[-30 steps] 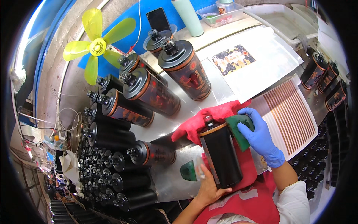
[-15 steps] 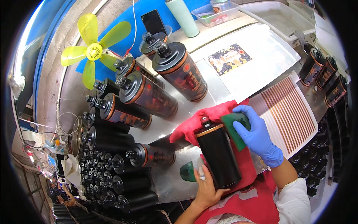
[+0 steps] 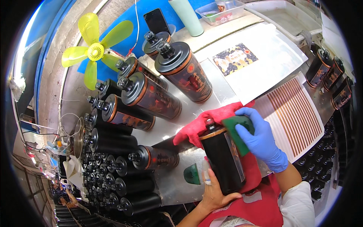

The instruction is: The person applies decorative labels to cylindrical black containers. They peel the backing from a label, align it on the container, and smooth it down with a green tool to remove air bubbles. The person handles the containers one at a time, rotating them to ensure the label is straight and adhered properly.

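Note:
A black bottle (image 3: pixel 220 160) with a copper-coloured band at its shoulder lies tilted over a red cloth (image 3: pixel 211 113), its neck pointing away from me. My left hand (image 3: pixel 216 191) supports it near the base, with taped fingers on its left side and the thumb at the bottom. In a blue glove, my right hand (image 3: pixel 261 140) grips a flat green scraper (image 3: pixel 238 132) against the bottle's upper right side. Part of a printed panel (image 3: pixel 234 155) shows along that side. Another green scraper piece (image 3: pixel 192 174) rests on the metal table left of the bottle.
Several printed bottles (image 3: pixel 185 75) stand beyond, near a yellow-green fan (image 3: pixel 95 52). Plain black bottles (image 3: pixel 113 140) are packed at left. To the right are white sheets (image 3: pixel 264 60) and a sheet of brown strips (image 3: pixel 295 117). A phone (image 3: pixel 157 22) and a pale green flask (image 3: pixel 187 17) stand behind.
The bottle has turned in my left hand, bringing the printed panel into sight on its right side. My left thumb has shifted right; the scraper stays at the bottle's side.

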Motion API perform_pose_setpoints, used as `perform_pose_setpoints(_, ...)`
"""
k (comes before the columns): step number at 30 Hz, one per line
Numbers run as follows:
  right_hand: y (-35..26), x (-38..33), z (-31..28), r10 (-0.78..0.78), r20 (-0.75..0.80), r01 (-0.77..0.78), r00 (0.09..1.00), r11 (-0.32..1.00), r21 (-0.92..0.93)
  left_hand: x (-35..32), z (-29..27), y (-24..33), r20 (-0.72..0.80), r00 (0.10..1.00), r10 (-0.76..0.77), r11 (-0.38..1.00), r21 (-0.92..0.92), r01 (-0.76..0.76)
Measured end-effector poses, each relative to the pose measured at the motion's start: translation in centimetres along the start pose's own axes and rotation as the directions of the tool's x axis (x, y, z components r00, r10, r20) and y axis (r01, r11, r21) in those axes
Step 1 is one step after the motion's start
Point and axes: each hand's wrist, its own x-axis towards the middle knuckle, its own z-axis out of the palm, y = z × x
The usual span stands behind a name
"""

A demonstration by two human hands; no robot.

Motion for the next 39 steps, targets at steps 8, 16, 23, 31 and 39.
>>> perform_pose_setpoints(8,1.7,-0.6,-0.8,0.135,0.023,-0.137,0.991,0.981,0.138,0.1,1.1,-1.6,0.017,0.995,0.094,0.987,-0.130,-0.091)
perform_pose_setpoints(16,2.6,-1.3,-1.2,0.192,0.044,-0.197,0.980,0.958,0.208,-0.3,0.9,-2.2,-0.037,0.995,0.088,0.951,-0.294,-0.095)
perform_pose_setpoints(23,5.7,-7.9,-9.7,0.454,-0.086,-0.338,0.887,0.764,0.550,0.0,-0.8,-2.1,-0.152,0.985,0.080,0.926,-0.355,-0.131)
perform_pose_setpoints(31,9.9,-17.1,-15.2,0.676,-0.529,-0.381,0.512,0.731,0.566,6.0,-2.6,-0.3,-0.473,0.867,-0.155,0.910,-0.410,-0.062)
perform_pose_setpoints(39,12.9,-18.2,-13.9,0.687,-0.521,-0.432,0.507,0.726,0.536,1.4,-0.6,1.2,-0.080,0.971,0.223,0.963,-0.139,-0.233)
